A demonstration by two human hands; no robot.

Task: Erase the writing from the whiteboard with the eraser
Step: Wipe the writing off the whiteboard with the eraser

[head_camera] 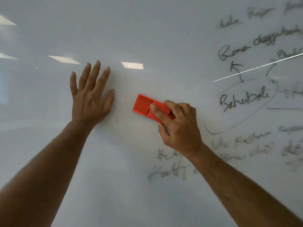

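Note:
The whiteboard (pixel 147 38) fills the whole view. A red rectangular eraser (pixel 144 105) lies pressed flat against it near the middle, tilted down to the right. My right hand (pixel 178 125) grips the eraser's right end, index finger stretched along its back. My left hand (pixel 91 95) rests flat on the bare board left of the eraser, fingers spread, holding nothing. Black handwriting (pixel 244 99) covers the right part of the board, with a circled word and arrows. Fainter, smeared words (pixel 168 171) sit below my right wrist.
Ceiling light reflections (pixel 132 65) show on the glossy board above the hands. A thin bright line (pixel 255 68) crosses the writing at the upper right. The left half of the board carries no writing.

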